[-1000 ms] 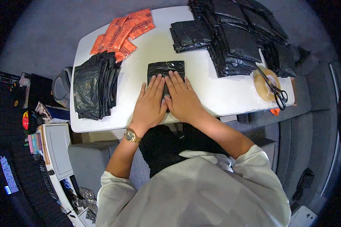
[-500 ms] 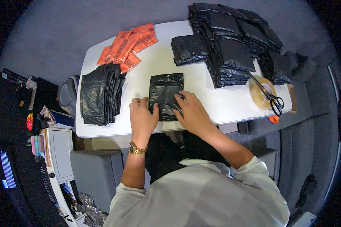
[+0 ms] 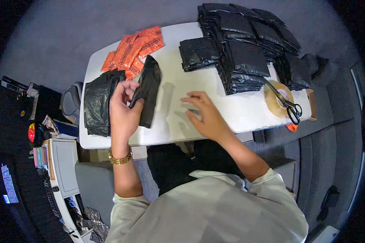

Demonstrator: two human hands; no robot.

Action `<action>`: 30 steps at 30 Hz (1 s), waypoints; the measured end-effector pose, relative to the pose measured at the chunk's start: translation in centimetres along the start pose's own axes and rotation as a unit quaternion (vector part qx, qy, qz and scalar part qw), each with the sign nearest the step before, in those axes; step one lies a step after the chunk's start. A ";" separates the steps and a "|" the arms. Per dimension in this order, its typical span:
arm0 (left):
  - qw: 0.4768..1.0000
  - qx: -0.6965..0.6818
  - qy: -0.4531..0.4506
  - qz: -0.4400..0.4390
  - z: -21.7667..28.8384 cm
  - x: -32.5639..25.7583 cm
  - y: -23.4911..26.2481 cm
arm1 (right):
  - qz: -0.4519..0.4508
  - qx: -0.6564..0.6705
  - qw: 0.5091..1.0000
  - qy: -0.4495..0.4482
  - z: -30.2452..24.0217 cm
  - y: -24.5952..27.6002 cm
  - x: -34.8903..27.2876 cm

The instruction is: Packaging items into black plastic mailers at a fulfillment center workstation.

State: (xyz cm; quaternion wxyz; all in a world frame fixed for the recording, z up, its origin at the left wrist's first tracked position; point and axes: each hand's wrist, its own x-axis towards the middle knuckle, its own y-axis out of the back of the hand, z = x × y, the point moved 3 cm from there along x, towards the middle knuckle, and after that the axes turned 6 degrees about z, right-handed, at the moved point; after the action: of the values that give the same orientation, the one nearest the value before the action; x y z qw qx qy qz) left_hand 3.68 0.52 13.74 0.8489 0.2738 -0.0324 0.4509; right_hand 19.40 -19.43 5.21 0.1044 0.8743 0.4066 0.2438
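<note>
My left hand [image 3: 123, 109] grips a flat black plastic bag [image 3: 148, 91], lifted on edge above the white table [image 3: 215, 109]. It hangs beside a pile of loose black bags [image 3: 97, 101] at the table's left end. My right hand [image 3: 205, 115] hovers over the bare middle of the table with its fingers spread and nothing in it. A gold watch sits on my left wrist.
Orange packets [image 3: 134, 50] lie at the back left. Tall stacks of folded black bags [image 3: 243, 52] fill the back right. A tape roll [image 3: 276, 99] with black scissors [image 3: 290, 107] across it sits near the right edge. Shelves with clutter stand at the left.
Both hands were pressing the black bag flat at the table's middle. My left hand has since picked it up and carried it left toward the loose pile; my right hand let go.
</note>
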 end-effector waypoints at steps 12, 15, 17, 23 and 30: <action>0.974 0.182 -0.013 -0.137 -0.6 -3.9 -7.2 | 0.063 -0.120 0.991 0.016 -0.7 2.3 -0.1; 0.930 0.255 -0.250 -0.088 -2.0 -3.3 -7.3 | 0.046 -0.182 0.979 0.081 -0.2 -0.6 2.0; 0.910 0.292 -0.256 -0.149 -4.3 -3.3 -8.4 | 0.015 -0.220 0.970 0.107 1.8 -3.5 3.0; 0.907 0.293 -0.221 -0.205 -8.2 -3.3 -9.7 | -0.071 -0.343 0.932 0.095 5.4 -6.7 3.3; 0.915 0.290 -0.206 -0.188 -8.9 -3.4 -9.9 | -0.082 -0.363 0.925 0.075 5.7 -6.4 3.2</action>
State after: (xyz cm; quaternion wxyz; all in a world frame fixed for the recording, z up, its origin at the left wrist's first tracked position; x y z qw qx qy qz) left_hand 7.70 -1.97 0.85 0.7757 0.5960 -0.0225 0.2060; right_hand 19.84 -12.73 -1.00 0.4035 0.7193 0.3668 0.4304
